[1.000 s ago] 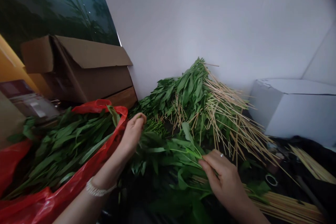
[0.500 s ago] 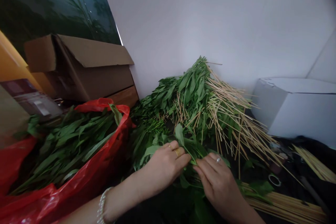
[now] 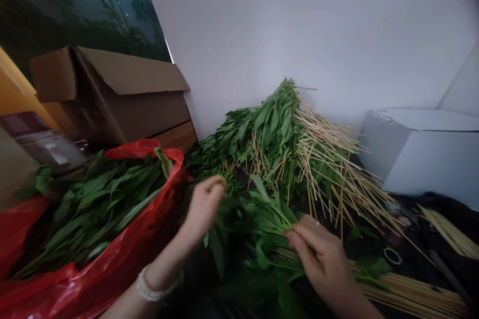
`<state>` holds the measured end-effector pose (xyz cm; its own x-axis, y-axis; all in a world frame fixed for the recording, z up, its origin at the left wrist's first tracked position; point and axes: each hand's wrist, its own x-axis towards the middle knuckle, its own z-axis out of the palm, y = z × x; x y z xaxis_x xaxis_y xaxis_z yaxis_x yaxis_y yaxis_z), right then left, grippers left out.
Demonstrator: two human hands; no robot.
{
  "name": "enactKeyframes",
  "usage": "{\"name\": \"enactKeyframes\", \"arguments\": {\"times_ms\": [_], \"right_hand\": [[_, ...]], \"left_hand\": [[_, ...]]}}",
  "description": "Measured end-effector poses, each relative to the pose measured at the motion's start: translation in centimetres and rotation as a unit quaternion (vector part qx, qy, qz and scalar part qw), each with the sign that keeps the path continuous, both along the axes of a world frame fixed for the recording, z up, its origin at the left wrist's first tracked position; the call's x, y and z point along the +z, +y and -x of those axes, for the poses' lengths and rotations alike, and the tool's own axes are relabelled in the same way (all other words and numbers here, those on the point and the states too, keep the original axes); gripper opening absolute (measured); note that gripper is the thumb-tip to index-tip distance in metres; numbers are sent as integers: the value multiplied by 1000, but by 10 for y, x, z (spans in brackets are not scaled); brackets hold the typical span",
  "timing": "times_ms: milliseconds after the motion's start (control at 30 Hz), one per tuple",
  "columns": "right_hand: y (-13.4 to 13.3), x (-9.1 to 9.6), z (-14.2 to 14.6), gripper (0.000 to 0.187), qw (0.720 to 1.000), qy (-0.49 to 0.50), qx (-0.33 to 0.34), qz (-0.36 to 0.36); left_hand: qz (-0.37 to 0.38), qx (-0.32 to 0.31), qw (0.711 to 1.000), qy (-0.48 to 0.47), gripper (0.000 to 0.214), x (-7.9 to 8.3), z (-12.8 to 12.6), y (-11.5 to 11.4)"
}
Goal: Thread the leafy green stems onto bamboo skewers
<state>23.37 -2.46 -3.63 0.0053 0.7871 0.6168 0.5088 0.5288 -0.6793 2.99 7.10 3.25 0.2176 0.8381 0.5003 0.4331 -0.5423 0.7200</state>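
My right hand (image 3: 324,254) pinches the stem end of a leafy green sprig (image 3: 275,212) between thumb and fingers; its leaves fan out to the left. Slightly blurred, my left hand (image 3: 207,202) is closed and raised to the left of the sprig. What it holds, if anything, is hidden; dark leaves (image 3: 217,244) show just beneath it, and I cannot tell whether they touch it. More loose leaves lie under both hands. Behind them stands a heap of leafy stems (image 3: 275,119) with many thin wooden sticks (image 3: 329,144) jutting out to the right.
A red plastic bag (image 3: 149,229) full of leafy stems sits at the left, with an open cardboard box (image 3: 138,109) behind it. On the right are a white box (image 3: 430,154), bundled sticks (image 3: 415,291), a tape roll (image 3: 392,255) and more sticks (image 3: 449,232). A pale wall rises behind.
My left hand has pulled away from my right hand, moving left and slightly up. My right hand keeps hold of the sprig and has shifted slightly right.
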Motion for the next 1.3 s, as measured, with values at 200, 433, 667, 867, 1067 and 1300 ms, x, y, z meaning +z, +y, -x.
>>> {"name": "enactKeyframes", "arguments": {"times_ms": [200,433,667,867,1067,1300], "right_hand": [[6,7,-4,32,945,202,137,216],[6,-2,1,34,979,83,87,162],[8,-20,7,27,958,-234,-43,-160],[8,-23,18,33,910,-364,-84,-179],[4,-16,15,33,986,-155,-58,-24],[3,-3,1,41,976,93,-36,196]], "left_hand": [[109,-4,982,-155,23,27,38,6],[-104,-41,988,105,16,24,19,-33],[-314,-180,840,405,28,-7,-16,-52],[-282,-168,799,503,7,-14,-23,-42],[-219,-196,851,435,7,-24,-20,-42],[106,-165,979,59,29,45,22,6]]}}
